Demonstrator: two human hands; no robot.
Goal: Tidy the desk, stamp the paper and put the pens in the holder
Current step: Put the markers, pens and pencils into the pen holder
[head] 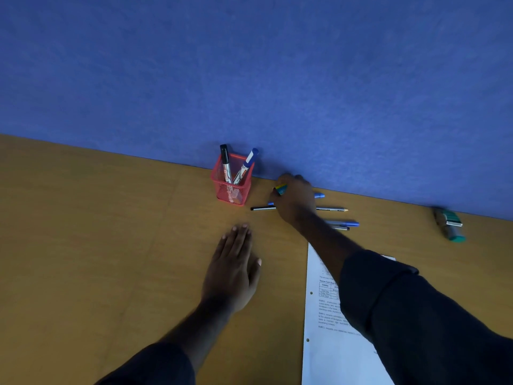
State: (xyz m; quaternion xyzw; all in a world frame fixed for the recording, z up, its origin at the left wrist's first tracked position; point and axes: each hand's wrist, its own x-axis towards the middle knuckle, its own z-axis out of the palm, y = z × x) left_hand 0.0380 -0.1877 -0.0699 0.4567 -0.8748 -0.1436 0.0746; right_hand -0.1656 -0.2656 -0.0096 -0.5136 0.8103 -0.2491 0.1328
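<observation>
A red mesh pen holder (231, 190) stands against the blue partition with two markers, one black-capped (225, 162) and one blue-capped (247, 165), inside. Just right of it my right hand (295, 198) grips a green and yellow pen (281, 189) above several loose pens on the desk: a blue pen (319, 195), a thin black pencil (262, 208) and two more pens (342, 225). My left hand (234, 265) rests flat on the desk, fingers straight. A printed sheet of paper (322, 315) lies at the lower right, partly under my right sleeve. A green stamp (449, 223) lies on its side at the far right.
The wooden desk (97, 232) ends at a blue fabric partition (249, 79) along its far edge. My dark right sleeve (416, 315) crosses over the paper.
</observation>
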